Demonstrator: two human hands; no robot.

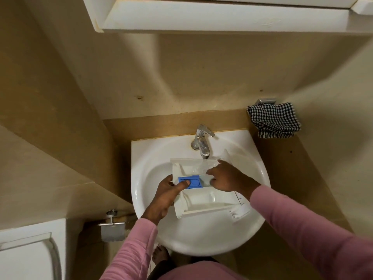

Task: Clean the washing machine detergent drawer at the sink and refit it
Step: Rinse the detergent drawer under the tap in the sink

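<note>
Beige-walled washroom; white sink (141, 158) under both hands, tap (201, 142) running just beyond your right hand (228, 178). Your detergent drawer (205, 199) lay across the basin, far compartment under the stream. Your left hand (163, 197) gripped its left end, thumb on the blue insert (194, 181). Right fingers sat at the middle wall; grasping or rubbing, cannot tell. Judged: light, stiff plastic, slippery wet; hold the outer walls. Checked towel (274, 120) hung beyond the right hand.

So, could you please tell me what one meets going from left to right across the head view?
Toilet paper holder → left hand → right hand → checked cloth.
</note>
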